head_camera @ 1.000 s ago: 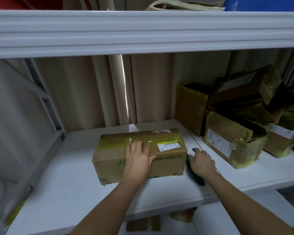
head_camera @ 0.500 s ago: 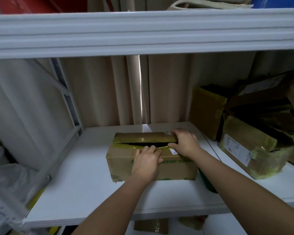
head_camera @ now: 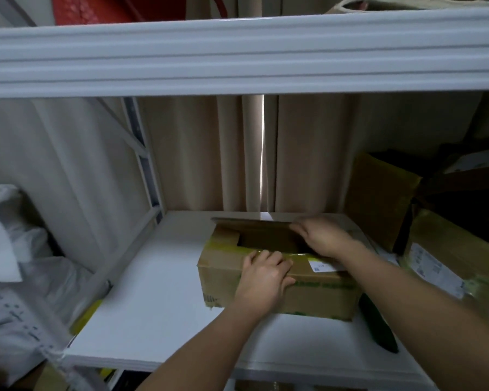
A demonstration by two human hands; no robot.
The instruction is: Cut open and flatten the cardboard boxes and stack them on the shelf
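A brown cardboard box (head_camera: pixel 220 275) with yellow tape and a white label lies on the white shelf (head_camera: pixel 158 300). Its top is split open and the dark inside shows. My left hand (head_camera: pixel 263 280) grips the near top flap, fingers curled over its edge. My right hand (head_camera: pixel 322 235) holds the far flap (head_camera: pixel 251 221) and has it raised toward the back. A dark green tool (head_camera: pixel 378 325), probably the cutter, lies on the shelf just right of the box, beneath my right forearm.
Several more taped cardboard boxes (head_camera: pixel 441 249) are piled at the shelf's right end. A thick white upper shelf (head_camera: pixel 237 52) hangs low overhead. Beige curtains (head_camera: pixel 209 153) close the back. White plastic bags (head_camera: pixel 17 277) lie left of the shelf frame.
My right hand left the green tool on the shelf and moved onto the box's far flap. The flaps have parted and the opening is now wide. The view shifted left.
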